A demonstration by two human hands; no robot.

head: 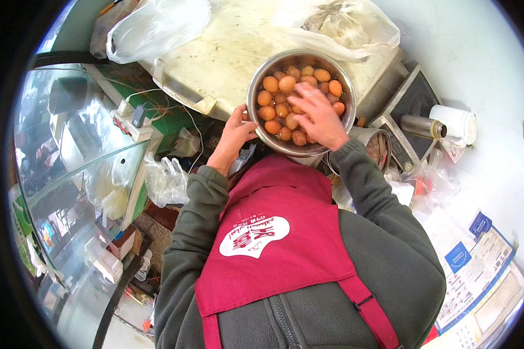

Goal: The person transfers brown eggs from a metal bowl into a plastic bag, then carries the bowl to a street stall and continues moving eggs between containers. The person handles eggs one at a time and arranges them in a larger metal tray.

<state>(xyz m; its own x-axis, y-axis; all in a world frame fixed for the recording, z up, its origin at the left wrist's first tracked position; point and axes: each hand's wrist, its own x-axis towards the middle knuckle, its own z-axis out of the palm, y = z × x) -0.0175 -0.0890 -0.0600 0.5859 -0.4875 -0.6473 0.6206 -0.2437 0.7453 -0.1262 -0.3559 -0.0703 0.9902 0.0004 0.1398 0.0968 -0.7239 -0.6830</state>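
A round stainless steel bowl (352, 89) stands at the near edge of a stained, pale work surface (227, 56). Many brown eggs (270, 83) lie in it, seemingly in liquid. My left hand (237, 134) grips the bowl's rim at its left side, thumb and fingers on the metal. Over the eggs at the right is my right hand (316, 114), its fingers spread and slightly blurred, reaching down among them. Whether those fingers touch or hold an egg cannot be told. Both forearms are in dark fleece sleeves, and a red apron covers my front.
Clear plastic bags (157, 30) lie at the surface's back left and back right. A metal pot (377, 146) and a hob (412, 113) with a steel flask (423, 126) are at the right. Leftward are a power strip (133, 126) with cables and a glass panel (83, 174).
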